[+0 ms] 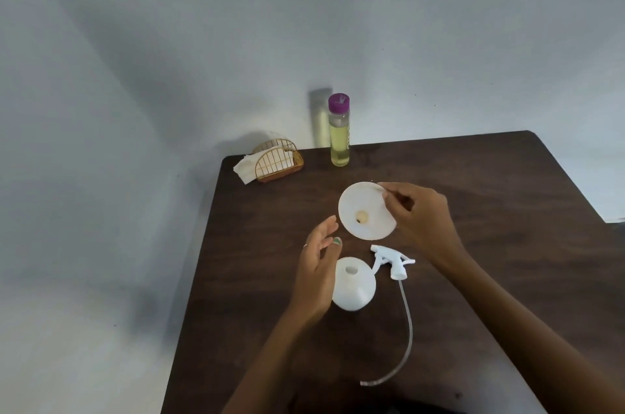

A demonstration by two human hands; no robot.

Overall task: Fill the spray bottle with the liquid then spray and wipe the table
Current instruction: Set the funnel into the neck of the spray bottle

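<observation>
A white spray bottle (355,285) stands uncapped on the dark wooden table (490,210), its neck hole showing. Its white spray head (394,261) lies just to the right, with a long clear tube (406,329) curving toward me. My right hand (419,220) pinches the rim of a white funnel (365,210), held above the table beyond the bottle. My left hand (318,275) hovers open beside the bottle's left side, fingers apart, holding nothing. A clear bottle of yellow liquid (339,131) with a purple cap stands at the table's far edge.
A gold wire napkin holder (279,159) with white napkins sits at the far left corner. The table's left edge runs close to the bottle; a pale wall is behind.
</observation>
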